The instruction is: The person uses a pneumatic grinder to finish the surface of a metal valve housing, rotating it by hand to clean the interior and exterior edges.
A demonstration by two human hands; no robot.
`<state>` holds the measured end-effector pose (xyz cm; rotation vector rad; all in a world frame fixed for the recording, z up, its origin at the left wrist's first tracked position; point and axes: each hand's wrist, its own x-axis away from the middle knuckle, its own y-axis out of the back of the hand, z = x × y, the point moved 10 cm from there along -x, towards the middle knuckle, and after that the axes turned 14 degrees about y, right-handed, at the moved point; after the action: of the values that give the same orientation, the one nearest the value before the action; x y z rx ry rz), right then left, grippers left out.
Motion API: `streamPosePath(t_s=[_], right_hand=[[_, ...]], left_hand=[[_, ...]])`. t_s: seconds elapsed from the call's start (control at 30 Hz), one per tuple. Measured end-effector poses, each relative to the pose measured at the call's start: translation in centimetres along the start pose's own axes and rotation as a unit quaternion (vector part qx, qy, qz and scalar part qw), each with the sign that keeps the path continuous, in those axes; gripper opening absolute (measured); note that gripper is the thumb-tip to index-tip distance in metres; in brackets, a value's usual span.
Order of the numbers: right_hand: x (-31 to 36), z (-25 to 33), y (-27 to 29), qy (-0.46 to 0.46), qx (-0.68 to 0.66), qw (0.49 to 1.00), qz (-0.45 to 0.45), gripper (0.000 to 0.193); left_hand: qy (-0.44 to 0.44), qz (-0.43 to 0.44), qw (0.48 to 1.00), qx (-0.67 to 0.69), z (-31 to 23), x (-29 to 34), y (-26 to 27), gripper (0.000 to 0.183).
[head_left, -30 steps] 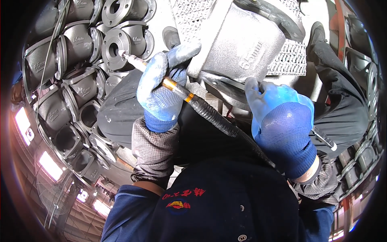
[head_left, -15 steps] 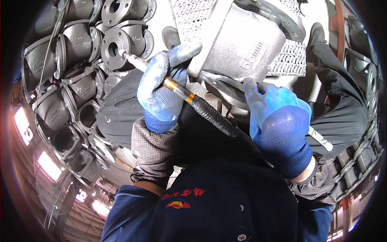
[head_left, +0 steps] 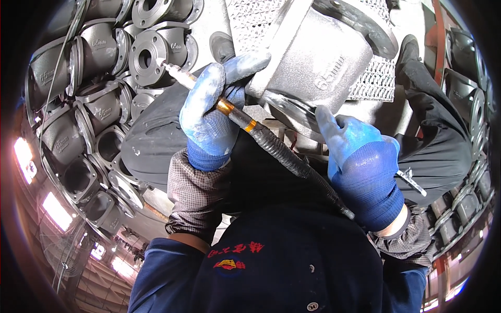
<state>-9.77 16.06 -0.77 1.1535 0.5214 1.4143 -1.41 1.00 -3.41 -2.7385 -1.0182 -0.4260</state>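
A large grey flanged valve-body casting [head_left: 313, 62] with raised lettering lies tilted in front of me. My left hand [head_left: 211, 117], in a blue coated glove, is closed around a slim air grinder [head_left: 237, 116] with orange bands. Its narrow tip points left, and a black ribbed hose [head_left: 292, 161] trails from its other end toward my right wrist. My right hand [head_left: 360, 151], gloved alike, has its index finger stretched to the casting's near flange. The remaining fingers are curled, mostly hidden, about a slim silvery rod [head_left: 413, 182] that sticks out past the heel of the hand.
Similar castings [head_left: 102, 47] are stacked close on my left, and more [head_left: 462, 94] stand along the right edge. Perforated metal mesh [head_left: 373, 78] lies beneath the casting. My dark-trousered legs [head_left: 438, 115] flank it.
The casting has shifted slightly right and tilted a little. My left hand, with the grinder, has moved slightly right. The rod in my right hand has swung a little; both grips stay the same.
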Motion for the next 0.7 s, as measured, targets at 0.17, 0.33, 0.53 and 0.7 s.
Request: streamPosePath(t_s=[0.17, 0.33, 0.53, 0.7], right_hand=[[0.0, 0.6, 0.8, 0.106, 0.008, 0.994, -0.032, 0.015], [-1.4, -0.4, 1.6, 0.147, -0.025, 0.989, -0.008, 0.016], [-2.7, 0.2, 1.9, 0.145, 0.042, 0.985, 0.079, 0.027], [-1.5, 0.6, 1.2, 0.151, -0.012, 0.988, -0.001, 0.035]], left_hand=[[0.080, -0.022, 0.991, 0.105, 1.4, -0.3, 0.2, 0.046], [-0.029, 0.010, 0.999, 0.027, -0.1, -0.1, 0.0, 0.045], [0.052, 0.014, 0.993, 0.102, 1.3, -0.2, 0.4, 0.044], [0.096, -0.028, 0.990, 0.101, 1.7, 0.0, 0.9, 0.041]])
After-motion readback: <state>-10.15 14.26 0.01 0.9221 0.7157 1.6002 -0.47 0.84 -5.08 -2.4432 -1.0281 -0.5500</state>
